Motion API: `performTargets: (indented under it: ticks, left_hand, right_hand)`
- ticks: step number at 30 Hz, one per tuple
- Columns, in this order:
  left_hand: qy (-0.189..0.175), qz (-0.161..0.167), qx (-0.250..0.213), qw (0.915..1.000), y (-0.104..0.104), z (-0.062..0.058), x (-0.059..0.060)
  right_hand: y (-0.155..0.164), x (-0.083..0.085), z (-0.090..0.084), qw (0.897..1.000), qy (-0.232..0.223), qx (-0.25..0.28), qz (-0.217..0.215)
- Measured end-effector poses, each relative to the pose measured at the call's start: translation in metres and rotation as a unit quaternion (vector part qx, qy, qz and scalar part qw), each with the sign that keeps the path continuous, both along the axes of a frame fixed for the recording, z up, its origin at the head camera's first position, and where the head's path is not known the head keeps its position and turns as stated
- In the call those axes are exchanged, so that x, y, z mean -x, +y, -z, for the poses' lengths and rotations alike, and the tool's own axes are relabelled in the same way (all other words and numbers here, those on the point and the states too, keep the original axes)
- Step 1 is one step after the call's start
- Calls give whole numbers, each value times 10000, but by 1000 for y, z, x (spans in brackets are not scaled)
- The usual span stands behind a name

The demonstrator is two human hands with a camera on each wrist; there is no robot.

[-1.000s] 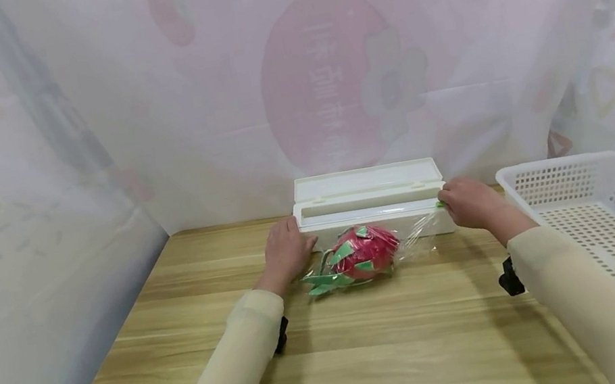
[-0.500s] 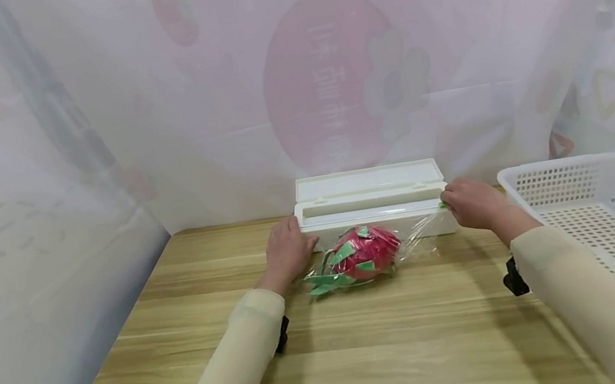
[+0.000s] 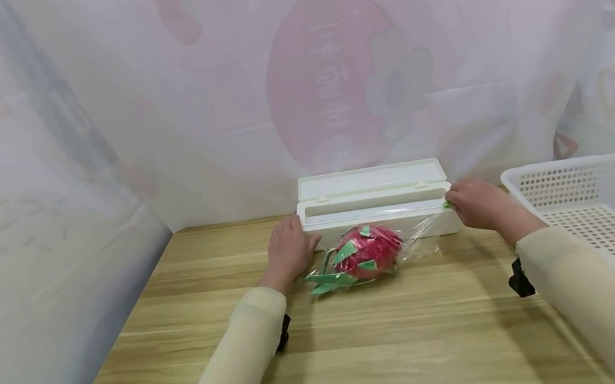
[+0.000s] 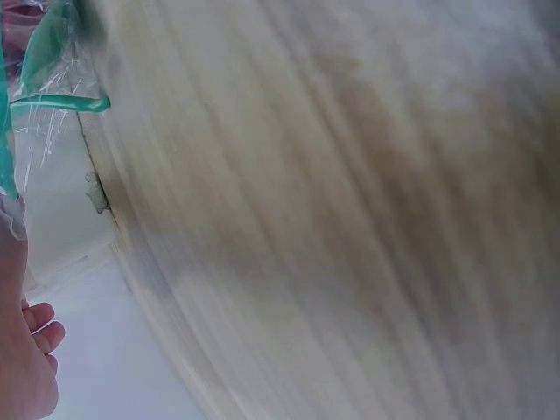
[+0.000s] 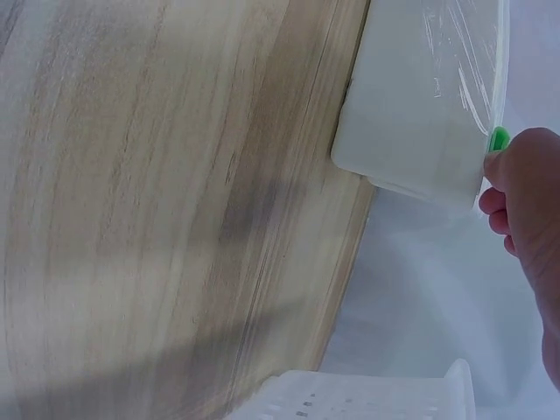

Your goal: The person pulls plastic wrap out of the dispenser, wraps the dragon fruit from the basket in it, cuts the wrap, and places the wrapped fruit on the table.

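Note:
Near the back of the table stands a white cling film dispenser (image 3: 376,194) with its lid raised. My left hand (image 3: 288,250) grips its left end, thumb at the front. At the right end my right hand (image 3: 481,206) pinches a small green slide cutter (image 5: 499,139), mostly hidden by the fingers in the head view. A red toy dragon fruit (image 3: 372,252) with green leaves lies in front of the box. Clear cling film (image 3: 418,234) covers the fruit and stretches back to the box's front edge. In the left wrist view green leaves (image 4: 51,54) show under the film.
A white perforated plastic basket (image 3: 556,167) stands on the right, beyond my right forearm. The wooden tabletop (image 3: 409,346) runs up to a printed fabric backdrop (image 3: 213,147), which also hangs along both sides.
The head view has shifted slightly, so everything sits a little farther right in it. Both hands keep their places at the ends of the dispenser, and the fruit has not moved.

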State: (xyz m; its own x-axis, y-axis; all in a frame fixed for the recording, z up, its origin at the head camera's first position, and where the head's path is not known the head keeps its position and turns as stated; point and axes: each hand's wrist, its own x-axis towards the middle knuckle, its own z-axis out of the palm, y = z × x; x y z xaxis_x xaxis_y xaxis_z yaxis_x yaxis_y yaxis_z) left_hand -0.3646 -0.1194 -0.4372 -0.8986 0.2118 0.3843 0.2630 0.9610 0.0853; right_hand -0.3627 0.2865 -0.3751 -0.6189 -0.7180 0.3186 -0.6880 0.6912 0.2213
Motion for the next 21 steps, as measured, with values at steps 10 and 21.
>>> performTargets:
  ticks: [10,21]
  left_hand:
    - [-97,-46,3,9999,4,0,-1]
    - [-88,-89,5,9999,2,7,1]
  right_hand:
    - [8,2,4,9999,129,-82,-37]
    - [15,-1,6,9997,100,187,154]
